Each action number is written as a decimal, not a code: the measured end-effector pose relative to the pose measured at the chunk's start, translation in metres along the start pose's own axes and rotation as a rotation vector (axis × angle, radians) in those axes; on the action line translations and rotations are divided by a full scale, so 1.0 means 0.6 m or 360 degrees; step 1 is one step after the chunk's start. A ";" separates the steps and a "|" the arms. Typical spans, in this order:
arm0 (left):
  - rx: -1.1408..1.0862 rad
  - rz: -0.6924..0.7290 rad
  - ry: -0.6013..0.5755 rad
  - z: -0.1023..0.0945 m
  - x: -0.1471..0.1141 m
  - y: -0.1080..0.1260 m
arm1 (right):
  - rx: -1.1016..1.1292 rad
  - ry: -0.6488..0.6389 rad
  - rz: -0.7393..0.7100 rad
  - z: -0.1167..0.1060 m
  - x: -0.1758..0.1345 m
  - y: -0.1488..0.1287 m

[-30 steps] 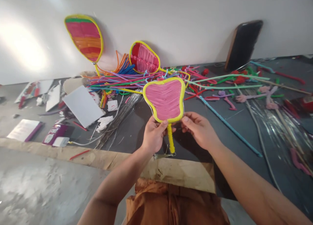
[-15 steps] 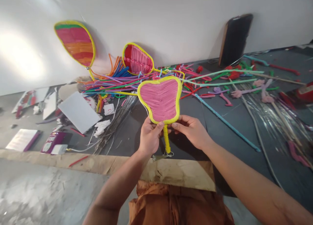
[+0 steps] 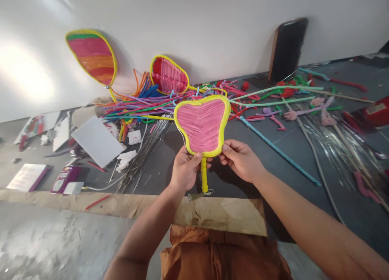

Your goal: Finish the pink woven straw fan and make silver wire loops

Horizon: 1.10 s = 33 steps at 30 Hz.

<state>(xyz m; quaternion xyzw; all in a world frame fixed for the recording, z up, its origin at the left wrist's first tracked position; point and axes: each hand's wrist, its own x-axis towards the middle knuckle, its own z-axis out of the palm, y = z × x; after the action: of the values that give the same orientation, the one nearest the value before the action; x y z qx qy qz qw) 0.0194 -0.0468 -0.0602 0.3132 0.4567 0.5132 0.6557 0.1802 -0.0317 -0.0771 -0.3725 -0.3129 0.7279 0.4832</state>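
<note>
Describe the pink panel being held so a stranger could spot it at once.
Find the dark tabletop against the pale wall. Near its front edge, the left hand pinches a yellow-rimmed panel low down, just above its yellow handle. Unlike the striped panel and dotted panel behind, its face is pink all over.

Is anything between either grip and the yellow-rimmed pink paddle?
Nothing visible: the left grip pinches the yellow-rimmed pink paddle at its base, and the right grip is at its lower-right edge.

Fingers (image 3: 194, 162) hold a yellow-rimmed pink paddle (image 3: 201, 126).
</note>
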 end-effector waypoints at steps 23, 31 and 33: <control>0.0134 -0.0106 -0.0130 -0.006 -0.004 0.001 | 0.0029 0.0082 0.0013 -0.034 0.010 -0.035; 0.0079 -0.0109 -0.0134 -0.006 -0.003 0.001 | 0.0105 0.0128 -0.0057 -0.028 0.009 -0.032; 0.0041 -0.0196 -0.0191 -0.009 -0.003 0.007 | 0.0098 -0.0008 0.0003 -0.032 0.007 -0.034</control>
<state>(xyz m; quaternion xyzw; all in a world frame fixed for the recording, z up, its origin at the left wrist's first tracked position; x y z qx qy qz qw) 0.0129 -0.0479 -0.0577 0.3229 0.4416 0.4463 0.7082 0.2052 -0.0189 -0.0715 -0.3560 -0.2912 0.7385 0.4930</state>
